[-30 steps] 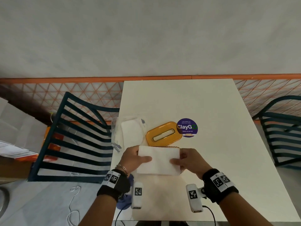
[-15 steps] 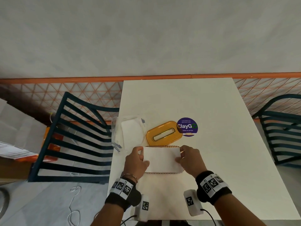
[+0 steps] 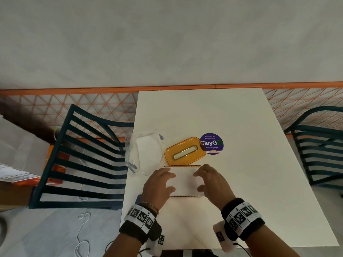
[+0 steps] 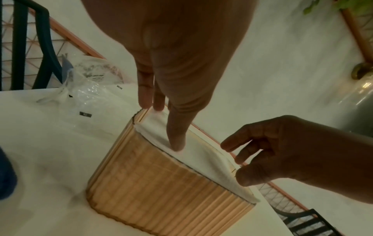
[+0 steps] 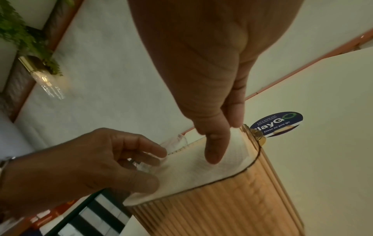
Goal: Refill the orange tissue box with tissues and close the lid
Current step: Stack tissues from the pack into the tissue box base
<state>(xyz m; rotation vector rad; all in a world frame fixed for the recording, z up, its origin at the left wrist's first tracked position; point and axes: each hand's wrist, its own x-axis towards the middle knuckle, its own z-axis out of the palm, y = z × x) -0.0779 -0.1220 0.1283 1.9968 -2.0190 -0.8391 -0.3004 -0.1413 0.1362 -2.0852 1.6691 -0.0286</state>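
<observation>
The orange ribbed tissue box [image 3: 182, 166] stands near the table's front edge, with its top off. A white tissue stack [image 3: 183, 180] fills it level with the rim. My left hand [image 3: 161, 182] presses on the stack's left end, thumb [image 4: 175, 143] down on the tissues [image 4: 201, 153] and fingers at the far rim. My right hand [image 3: 209, 180] presses on the right end, thumb [image 5: 214, 151] on the tissues [image 5: 191, 175]. The orange lid [image 3: 185, 153], with its slot, lies flat just behind the box. The ribbed walls show in the wrist views [image 4: 161, 191] [image 5: 232, 207].
A clear plastic pack [image 3: 146, 154] holding more white tissues lies left of the lid. A round purple sticker [image 3: 211, 143] is on the white table [image 3: 241, 182] right of the lid. Dark slatted chairs stand at the left [image 3: 83, 160] and right [image 3: 319, 149].
The tissue stack, held by both ends above the box one second ago, has gone down into the box. Both hands have shifted onto its top and press it.
</observation>
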